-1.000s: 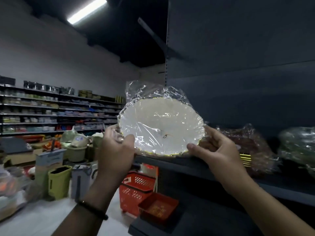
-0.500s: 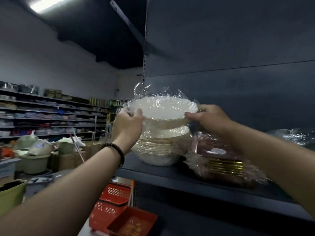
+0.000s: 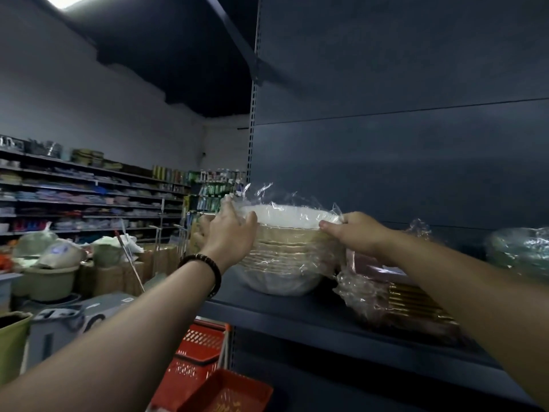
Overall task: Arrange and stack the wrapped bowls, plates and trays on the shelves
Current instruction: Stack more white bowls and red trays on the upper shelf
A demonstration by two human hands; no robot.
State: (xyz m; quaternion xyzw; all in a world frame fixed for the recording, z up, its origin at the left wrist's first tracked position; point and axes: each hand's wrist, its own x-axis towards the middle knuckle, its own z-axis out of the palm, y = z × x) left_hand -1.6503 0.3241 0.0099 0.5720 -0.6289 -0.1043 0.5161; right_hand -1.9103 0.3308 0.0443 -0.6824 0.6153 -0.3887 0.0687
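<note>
left hand [image 3: 230, 231], right hand [image 3: 358, 233], gripping wrapped bowls [image 3: 285, 257]

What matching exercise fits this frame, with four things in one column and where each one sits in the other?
Things
1. wrapped bowl stack
2. wrapped gold-edged trays
3. red basket
4. beaded bracelet

Places
A. worn just behind the left hand
B. low down, below the shelf
C. on the shelf, gripped at its rim by the left hand and the right hand
D. on the shelf, to the right of the bowls

Pairs: 1-C, 2-D, 3-B, 4-A
</note>
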